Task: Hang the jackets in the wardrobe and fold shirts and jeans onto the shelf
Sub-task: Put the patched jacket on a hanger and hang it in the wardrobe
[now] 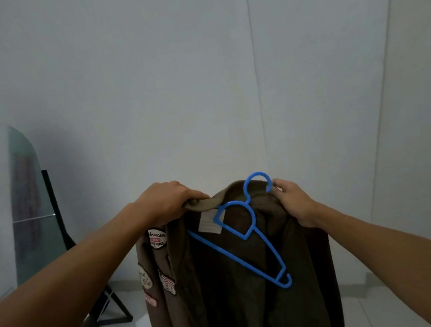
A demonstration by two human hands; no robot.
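Both forearms reach forward, holding up the brown jacket (226,286). Left of its collar, left hand (167,202) grips the collar edge, fingers curled over. Blue hanger (247,238) lies tilted across the open lining, not yet seated. Right of the collar, right hand (296,204) pinches fabric beside the hook. Step: fitting hanger; next, likely work its arms into the shoulders.

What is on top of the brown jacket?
A blue hanger lies tilted against the brown jacket, with the white label partly behind it. Both hands grip the collar; whatever is behind the jacket is hidden.
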